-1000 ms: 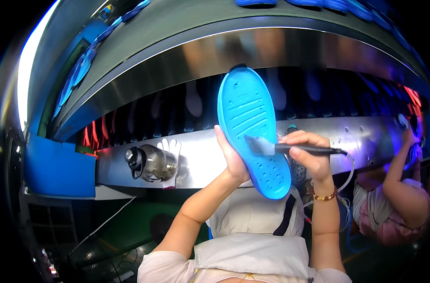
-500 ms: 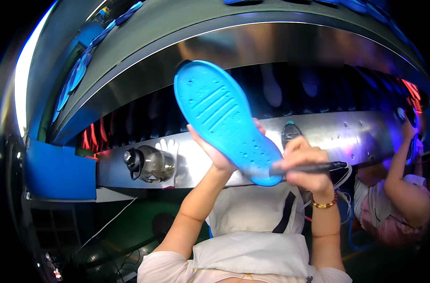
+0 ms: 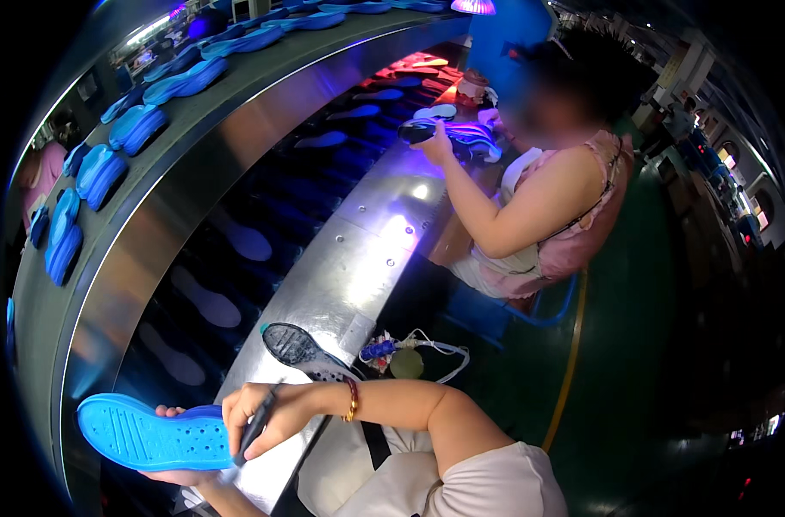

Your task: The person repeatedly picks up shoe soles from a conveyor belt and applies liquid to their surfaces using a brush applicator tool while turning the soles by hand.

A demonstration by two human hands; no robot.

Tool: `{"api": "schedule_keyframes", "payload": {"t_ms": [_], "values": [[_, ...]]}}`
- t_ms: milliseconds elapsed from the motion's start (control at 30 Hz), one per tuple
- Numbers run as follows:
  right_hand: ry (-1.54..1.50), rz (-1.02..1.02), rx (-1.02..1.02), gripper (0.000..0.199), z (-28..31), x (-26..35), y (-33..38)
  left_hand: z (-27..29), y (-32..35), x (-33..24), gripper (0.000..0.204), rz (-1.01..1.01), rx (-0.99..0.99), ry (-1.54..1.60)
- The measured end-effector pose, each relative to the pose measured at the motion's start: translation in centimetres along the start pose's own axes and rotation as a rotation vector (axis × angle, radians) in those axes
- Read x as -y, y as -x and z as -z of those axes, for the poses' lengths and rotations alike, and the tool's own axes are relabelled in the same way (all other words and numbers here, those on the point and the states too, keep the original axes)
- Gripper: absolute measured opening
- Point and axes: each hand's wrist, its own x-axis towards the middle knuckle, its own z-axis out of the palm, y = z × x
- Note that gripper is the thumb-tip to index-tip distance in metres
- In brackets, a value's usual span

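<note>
A bright blue shoe sole (image 3: 147, 435) lies across my left hand (image 3: 181, 476), its grooved, dotted face turned up. Fingers show along its upper edge and the palm supports it from below; the rest of this hand is hidden. My right hand (image 3: 259, 418) grips a slim black-handled brush (image 3: 256, 426) at the heel end of the sole. The brush's pale, blurred tip is at the sole's edge. Just beyond my right wrist, a dark sole with a pale end (image 3: 293, 349) rests on the metal ledge (image 3: 349, 250).
Pale soles (image 3: 204, 297) lie on the dark belt beside the ledge. Blue soles (image 3: 134, 129) line an upper green belt (image 3: 108, 233). A seated co-worker (image 3: 539, 207) holds a dark sole under purple light. White cables (image 3: 444, 366) hang near the ledge edge.
The view has swung right, bringing the co-worker fully into sight. The blue sole now appears at lower left, lying more level. Both hands keep their holds.
</note>
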Motion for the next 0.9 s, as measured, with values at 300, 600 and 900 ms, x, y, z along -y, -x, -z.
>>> {"api": "schedule_keyframes", "payload": {"t_ms": [300, 600, 900], "values": [[0.107, 0.074, -0.031, 0.017, 0.0, -0.7, -1.3, -0.2, -0.8, -1.1, 0.084, -0.057, 0.107, -0.038], [0.074, 0.109, 0.065, 0.02, 0.6, -1.0, -0.5, -2.2, -0.4, -1.1, 0.084, -0.087, 0.011, 0.194], [-0.019, 0.082, 0.106, 0.026, 0.9, 1.3, 0.6, -4.4, 0.6, -2.0, 0.1, -0.085, -0.063, 0.148]]}}
